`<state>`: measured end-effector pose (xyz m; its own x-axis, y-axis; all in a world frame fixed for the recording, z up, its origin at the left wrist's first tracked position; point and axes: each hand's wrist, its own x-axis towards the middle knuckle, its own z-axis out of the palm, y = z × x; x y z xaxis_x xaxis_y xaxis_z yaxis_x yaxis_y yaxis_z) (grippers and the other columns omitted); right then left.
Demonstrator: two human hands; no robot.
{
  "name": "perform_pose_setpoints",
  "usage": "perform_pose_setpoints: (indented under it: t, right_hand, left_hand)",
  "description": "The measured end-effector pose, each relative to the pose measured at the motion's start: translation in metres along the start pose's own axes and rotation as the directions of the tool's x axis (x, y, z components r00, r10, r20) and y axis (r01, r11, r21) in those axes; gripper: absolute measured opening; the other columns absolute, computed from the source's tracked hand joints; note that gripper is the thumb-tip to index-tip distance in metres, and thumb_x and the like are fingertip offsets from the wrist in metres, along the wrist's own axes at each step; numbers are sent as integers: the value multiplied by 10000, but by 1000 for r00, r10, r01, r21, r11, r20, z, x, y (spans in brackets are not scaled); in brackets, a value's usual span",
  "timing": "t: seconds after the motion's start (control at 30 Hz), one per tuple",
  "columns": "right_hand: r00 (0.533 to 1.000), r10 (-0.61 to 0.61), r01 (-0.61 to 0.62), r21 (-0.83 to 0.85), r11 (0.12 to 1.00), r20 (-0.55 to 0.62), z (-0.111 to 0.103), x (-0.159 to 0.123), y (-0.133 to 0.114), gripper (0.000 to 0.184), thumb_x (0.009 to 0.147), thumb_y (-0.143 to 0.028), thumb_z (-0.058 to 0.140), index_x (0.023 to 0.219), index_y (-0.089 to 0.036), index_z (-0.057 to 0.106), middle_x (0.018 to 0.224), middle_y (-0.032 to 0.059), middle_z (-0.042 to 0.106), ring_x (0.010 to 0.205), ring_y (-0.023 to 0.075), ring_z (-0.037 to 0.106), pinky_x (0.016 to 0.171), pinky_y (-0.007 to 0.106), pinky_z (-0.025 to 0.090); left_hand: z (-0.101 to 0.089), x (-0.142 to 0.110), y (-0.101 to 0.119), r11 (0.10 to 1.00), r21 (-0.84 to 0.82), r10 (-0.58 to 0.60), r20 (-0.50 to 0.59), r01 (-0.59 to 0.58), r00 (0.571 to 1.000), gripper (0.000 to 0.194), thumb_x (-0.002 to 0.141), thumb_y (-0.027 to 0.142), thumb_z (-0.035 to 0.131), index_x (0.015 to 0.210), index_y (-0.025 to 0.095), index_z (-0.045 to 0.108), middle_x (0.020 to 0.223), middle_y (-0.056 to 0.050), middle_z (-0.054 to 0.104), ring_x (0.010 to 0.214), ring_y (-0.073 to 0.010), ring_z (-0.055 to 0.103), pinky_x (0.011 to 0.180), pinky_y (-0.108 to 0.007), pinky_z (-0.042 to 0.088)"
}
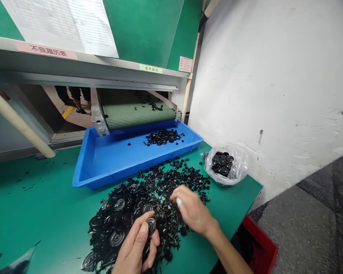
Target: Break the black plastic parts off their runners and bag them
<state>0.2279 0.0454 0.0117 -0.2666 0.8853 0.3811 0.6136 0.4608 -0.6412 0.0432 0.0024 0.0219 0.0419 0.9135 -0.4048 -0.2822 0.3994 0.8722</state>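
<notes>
**Green worktop (54,213) bears heap of black parts (128,219)**

A blue tray (111,158) stands just behind the heap. The left hand (135,245) is closed in a pinch; the right hand (193,209) curls over the heap's right side, its contents impossible to tell. Above, a pink label (47,50) reads 不良履历表; a smaller green label (151,69) is blurred. The left thumb and fingers grip one black disc (151,226) above the heap.

Whether the right fingers (184,192) hold anything is hidden; the red bin (265,239) is cropped below.
</notes>
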Motion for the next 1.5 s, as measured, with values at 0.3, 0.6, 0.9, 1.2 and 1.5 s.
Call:
perform_pose_setpoints:
  t: [0.3, 0.6, 0.9, 1.2, 1.5]
  right_hand:
    - [985, 81, -10, -420, 908, 152, -17, 51, 47, 337, 834, -9, 473, 1050, -188, 660, 1046, 60, 635, 908, 194, 566, 782, 304, 476]
    - [977, 116, -11, -505, 863, 177, -19, 37, 31, 294, 860, -21, 438, 983, -193, 644, 1022, 70, 605, 911, 204, 524, 753, 299, 440]
    - [927, 262, -112, -468, 876, 268, -15, 50, 27, 369, 839, -50, 447, 1107, -200, 650, 1015, 73, 648, 904, 208, 608, 724, 286, 414]
    - [916, 248, -77, -468, 880, 316, -11, 47, 18, 418, 780, 0, 451, 1093, -223, 618, 1016, 56, 657, 925, 208, 603, 691, 272, 365]
    - [935, 287, -156, -484, 861, 209, -11, 41, 20, 307, 857, -39, 387, 1085, -172, 545, 993, 85, 627, 824, 193, 566, 637, 268, 307]
  left_hand:
    - [-2, 4, 1, 988, -146, -35, 151, 57, 988, 347, 777, 547, 648, 785, 206, 587, 625, 32, 533, 434, -54, 287, 383, -171, 210]
    - [-12, 10, -4, 979, -179, -67, 183, 101, 981, 274, 764, 422, 713, 839, 162, 665, 770, -28, 630, 455, -31, 300, 392, -158, 219]
    - [-8, 8, -1, 971, -211, -69, 187, 108, 980, 317, 716, 413, 750, 881, 146, 705, 719, -11, 557, 497, -55, 330, 367, -147, 249]
    - [-11, 9, -4, 963, -247, -51, 214, 105, 976, 268, 742, 370, 745, 872, 140, 702, 714, 5, 527, 497, -41, 319, 375, -136, 235]
    - [-13, 10, -7, 961, -260, -27, 229, 88, 973, 277, 730, 386, 751, 848, 144, 684, 692, 15, 524, 490, -42, 338, 377, -143, 231]
